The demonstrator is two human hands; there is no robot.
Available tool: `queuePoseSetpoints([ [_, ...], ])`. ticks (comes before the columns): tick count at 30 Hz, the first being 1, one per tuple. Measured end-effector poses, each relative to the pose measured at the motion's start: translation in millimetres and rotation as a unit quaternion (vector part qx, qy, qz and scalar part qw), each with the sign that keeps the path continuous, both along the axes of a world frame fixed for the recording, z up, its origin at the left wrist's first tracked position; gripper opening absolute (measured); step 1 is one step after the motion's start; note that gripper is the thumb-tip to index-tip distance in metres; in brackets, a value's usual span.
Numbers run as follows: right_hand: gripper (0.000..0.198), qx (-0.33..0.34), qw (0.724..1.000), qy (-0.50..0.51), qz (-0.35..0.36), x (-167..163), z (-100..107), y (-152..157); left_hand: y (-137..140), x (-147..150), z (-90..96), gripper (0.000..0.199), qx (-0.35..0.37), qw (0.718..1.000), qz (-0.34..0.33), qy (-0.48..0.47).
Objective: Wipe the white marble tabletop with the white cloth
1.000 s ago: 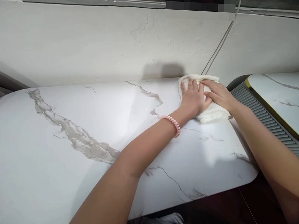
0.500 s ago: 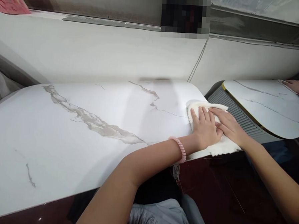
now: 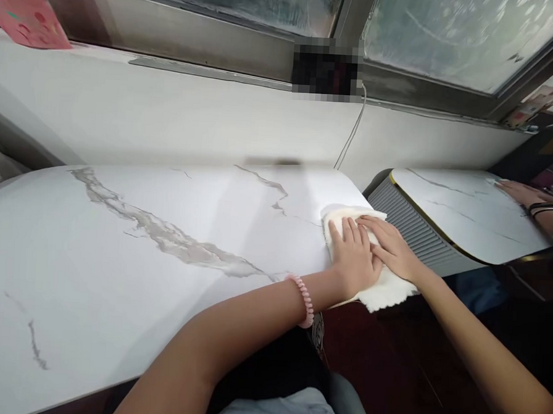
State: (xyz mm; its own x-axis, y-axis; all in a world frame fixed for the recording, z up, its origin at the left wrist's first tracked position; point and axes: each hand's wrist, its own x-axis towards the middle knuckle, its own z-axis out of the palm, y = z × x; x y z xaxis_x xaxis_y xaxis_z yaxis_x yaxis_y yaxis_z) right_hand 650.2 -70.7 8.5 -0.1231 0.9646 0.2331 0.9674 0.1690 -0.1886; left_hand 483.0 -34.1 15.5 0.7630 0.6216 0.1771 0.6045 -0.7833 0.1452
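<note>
1. White cloth (image 3: 387,293): located at the right end of the marble-patterned bench (image 3: 127,310), lying at its near right corner. Its upper part rests on the bench top; its lower, ragged edge appears to extend past the bench edge, above the dark floor (image 3: 407,368).

2. Left hand (image 3: 354,260): laid palm down on the cloth, fingers extended and slightly spread, not closed around anything. A pink coiled band (image 3: 305,301) sits on this forearm near the wrist.

3. Right hand (image 3: 397,250): also flat on the cloth, fingers reaching across toward the left hand, thumb close to the left thumb. No pinch or fold of fabric is seen between its fingers.

4. Handling, in this inspector's judgement: the cloth should be light, soft and limp, with no risk of breakage. It would probably slide readily over the smooth bench top and bunch if pushed from one edge only. Broad, flat pressure over its middle suits it; for lifting, the loose near edge offers the best hold. Dampness cannot be determined.

5. Surroundings: a second bench (image 3: 465,220) stands to the right, with another person's hand (image 3: 513,190) on its top.
</note>
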Motion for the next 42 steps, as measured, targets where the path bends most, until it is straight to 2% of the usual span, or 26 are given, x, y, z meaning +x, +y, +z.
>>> queuePoseSetpoints([
  [5,0.051,0.001,1.0,0.022,0.004,6.2,-2.5,29.5,25.6,8.5,-1.9,0.068,-0.013,1.0,0.01,0.002],
  [13,0.045,0.012,0.998,0.066,0.005,15.6,-3.6,121.1,104.4,22.9,-9.9,0.064,-0.014,0.998,0.053,-0.036],
  [18,0.045,0.015,0.998,0.066,0.014,17.7,-2.9,166.9,143.4,28.3,-8.4,0.064,-0.027,0.996,0.08,-0.03],
  [28,0.043,0.031,0.994,0.097,0.029,22.3,-7.2,227.8,199.4,29.8,-7.9,0.064,-0.048,0.994,0.095,-0.024],
  [32,0.044,0.037,0.995,0.096,0.011,22.9,-9.3,236.1,208.0,29.9,-11.2,0.063,-0.038,0.995,0.088,-0.041],
  [35,0.044,0.038,0.995,0.087,0.006,19.5,-9.6,233.8,204.2,26.7,-11.4,0.062,-0.035,0.994,0.096,-0.044],
  [42,0.046,0.036,0.996,0.078,0.016,-7.0,-8.0,201.0,168.2,2.2,-10.0,0.06,-0.04,0.993,0.11,-0.034],
])
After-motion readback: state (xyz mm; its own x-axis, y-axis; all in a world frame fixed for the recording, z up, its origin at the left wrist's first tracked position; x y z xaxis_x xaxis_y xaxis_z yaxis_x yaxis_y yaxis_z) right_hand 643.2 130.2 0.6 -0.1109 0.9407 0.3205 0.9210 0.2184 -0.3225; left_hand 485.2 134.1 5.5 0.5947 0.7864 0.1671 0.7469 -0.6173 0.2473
